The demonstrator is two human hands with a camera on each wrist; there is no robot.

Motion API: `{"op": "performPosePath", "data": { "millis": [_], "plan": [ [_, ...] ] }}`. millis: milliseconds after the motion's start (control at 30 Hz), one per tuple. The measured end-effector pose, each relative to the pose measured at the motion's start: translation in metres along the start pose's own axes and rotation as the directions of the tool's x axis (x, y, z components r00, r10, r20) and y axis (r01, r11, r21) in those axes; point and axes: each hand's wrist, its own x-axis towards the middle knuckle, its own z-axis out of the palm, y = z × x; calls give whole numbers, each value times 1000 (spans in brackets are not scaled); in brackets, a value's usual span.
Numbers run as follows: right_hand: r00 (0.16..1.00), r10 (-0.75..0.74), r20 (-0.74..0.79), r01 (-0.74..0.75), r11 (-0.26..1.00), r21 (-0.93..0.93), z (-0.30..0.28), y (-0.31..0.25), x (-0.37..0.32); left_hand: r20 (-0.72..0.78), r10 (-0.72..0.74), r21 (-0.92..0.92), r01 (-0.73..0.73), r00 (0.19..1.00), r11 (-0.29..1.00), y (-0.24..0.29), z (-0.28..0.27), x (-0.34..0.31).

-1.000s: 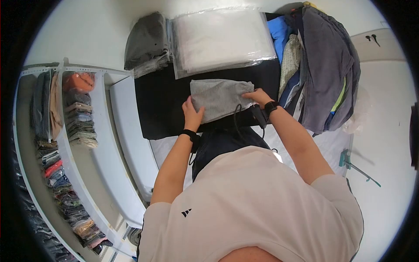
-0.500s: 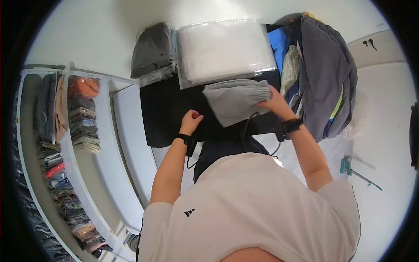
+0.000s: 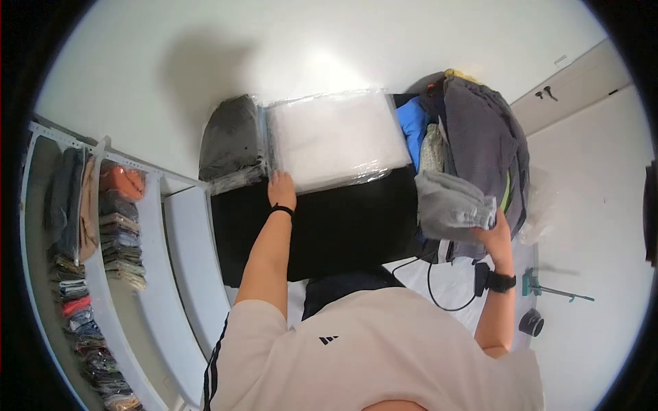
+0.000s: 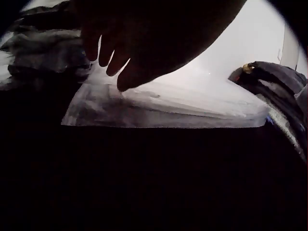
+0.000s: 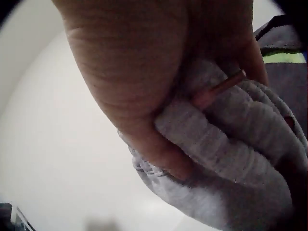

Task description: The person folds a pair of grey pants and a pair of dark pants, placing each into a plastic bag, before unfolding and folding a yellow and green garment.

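Note:
A folded grey garment [image 3: 449, 205] with a gathered elastic edge is held by my right hand [image 3: 499, 240] at that edge. It overlaps the front of the clothes pile in the head view. In the right wrist view the thumb [image 5: 168, 161] presses against the soft grey cloth [image 5: 226, 159], and its folds hide most of the other fingers. My left hand [image 3: 282, 190] reaches to the near left corner of the stack of clear plastic bags [image 3: 336, 140]. Its straight, slightly spread fingers [image 4: 107, 53] are right at the bags' edge in the left wrist view.
A bagged dark grey garment [image 3: 234, 137] lies left of the bags on the black table [image 3: 343, 226]. On the right is a clothes pile [image 3: 480, 137]. Shelves with folded, bagged clothes [image 3: 123, 233] stand at left. A cable [image 3: 439, 305] hangs near my right wrist.
My left hand has let go of the grey garment and moved forward to the plastic bags. The right hand has carried the garment from the table's middle rightward to the clothes pile.

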Motion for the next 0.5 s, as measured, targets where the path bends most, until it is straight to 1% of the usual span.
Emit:
{"op": "performPosePath", "data": {
  "millis": [33, 67, 133, 167, 233, 267, 333, 367, 400, 433, 500],
  "plan": [
    [1000, 24, 8, -24, 999, 41, -3, 3, -6, 56, -25, 79, 20, 998, 997, 2, -7, 4],
    [999, 49, 19, -50, 995, 85, -6, 5, -9, 48, -23, 72, 19, 999, 997, 4, -14, 6],
    [998, 63, 22, -65, 991, 115, -9, 6, -14, 263, 25, 88, -49, 965, 995, 2, -30, 6],
    [996, 79, 32, -83, 986, 148, -9, 6, -17, 262, 27, 91, -53, 965, 994, 3, -31, 5],
    [998, 67, 18, -69, 988, 139, -6, 12, -17, 103, 124, -15, -123, 987, 992, 5, -38, -1],
    [999, 51, 4, -51, 991, 126, -6, 14, -15, 102, 127, -12, -126, 987, 992, 10, -41, -5],
    [999, 36, -2, -36, 992, 119, -6, 12, -13, 116, 234, 39, -240, 965, 970, 30, -51, -19],
    [1000, 20, -5, -20, 994, 109, -5, 11, -11, 201, 252, 26, -262, 947, 965, 42, -57, -29],
    [1000, 23, -8, -22, 993, 113, -5, 8, -8, 211, 300, -102, -285, 930, 953, 51, -60, -40],
    [1000, 9, 10, -11, 992, 127, -7, 5, -6, 182, 300, -162, -273, 936, 948, 63, -60, -52],
    [1000, 5, 24, -9, 991, 137, -11, -4, -4, 246, 322, -258, -259, 914, 931, 89, -64, -69]
  ]
}}
